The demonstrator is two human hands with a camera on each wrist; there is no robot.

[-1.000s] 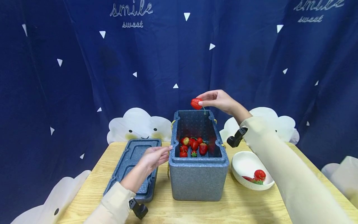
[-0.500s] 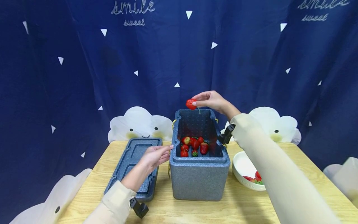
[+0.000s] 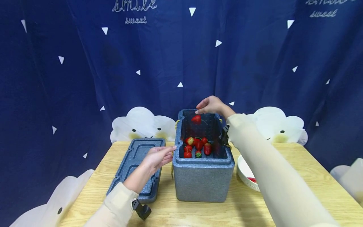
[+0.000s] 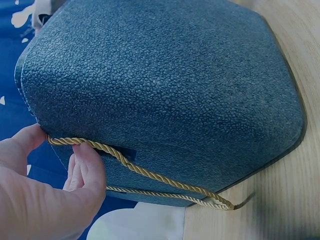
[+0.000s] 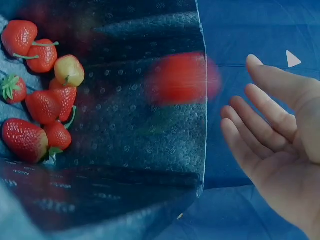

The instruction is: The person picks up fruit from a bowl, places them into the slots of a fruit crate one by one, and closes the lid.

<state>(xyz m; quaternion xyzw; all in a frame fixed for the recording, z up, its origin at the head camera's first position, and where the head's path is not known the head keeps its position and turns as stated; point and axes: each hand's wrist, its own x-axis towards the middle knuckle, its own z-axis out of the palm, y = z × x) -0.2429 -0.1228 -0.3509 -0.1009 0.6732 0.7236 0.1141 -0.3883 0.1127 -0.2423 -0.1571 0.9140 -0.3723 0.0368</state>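
Note:
The grey foam box (image 3: 202,183) stands uncovered on the table, with several red strawberries (image 3: 199,145) on its floor. My right hand (image 3: 211,105) is over the box's far end, its fingers spread and holding nothing in the right wrist view. Just below it, a single strawberry (image 3: 196,119) is in the air inside the box, apart from the fingers and blurred in the right wrist view. At the box's left side, my left hand (image 3: 158,157) rests its thumb on the rim. Its other fingertips touch the side by the gold rope (image 4: 160,177).
Left of the box lies its grey lid (image 3: 136,167) on the wooden table (image 3: 215,214). A white bowl (image 3: 246,171) stands to the right, partly behind my right sleeve, with something red inside. A blue curtain (image 3: 158,63) hangs behind the table.
My right hand has moved left over the box and let go of the strawberry, which has dropped below the rim. The left hand stays on the box.

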